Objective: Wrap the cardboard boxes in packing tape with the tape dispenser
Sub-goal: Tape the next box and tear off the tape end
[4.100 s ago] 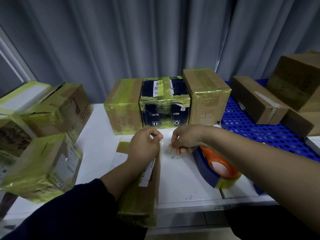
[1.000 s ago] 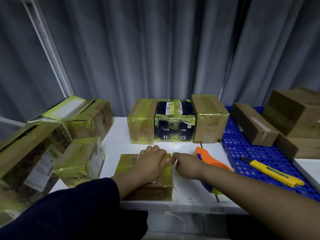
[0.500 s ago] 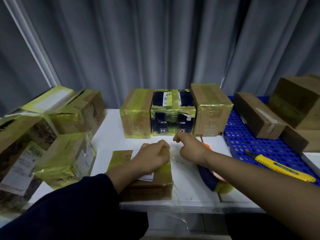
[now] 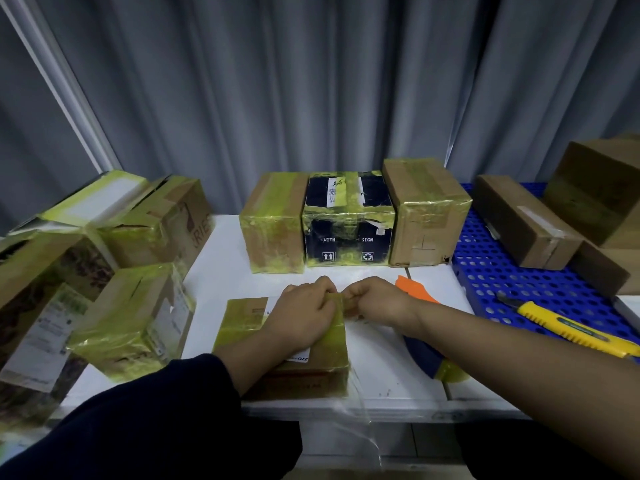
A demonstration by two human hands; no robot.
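A flat cardboard box (image 4: 242, 327), partly wrapped in yellowish tape, lies at the front edge of the white table (image 4: 221, 268). My left hand (image 4: 304, 317) rests on its top, fingers curled at the far right corner. My right hand (image 4: 377, 299) meets it there, and both pinch the tape (image 4: 337, 301) at that corner. The orange and blue tape dispenser (image 4: 420, 344) lies on the table under my right forearm, partly hidden. A loose clear strip of tape (image 4: 360, 420) hangs down over the table's front edge.
Three taped boxes (image 4: 353, 220) stand in a row at the back. Several taped boxes (image 4: 114, 271) crowd the left side. On the right, a blue perforated tray (image 4: 519, 275) holds plain brown boxes (image 4: 526, 223) and a yellow utility knife (image 4: 571, 327).
The box lay on edge four seconds ago and now lies flat. My right hand has come back to the box's far right corner and pinches the tape with my left.
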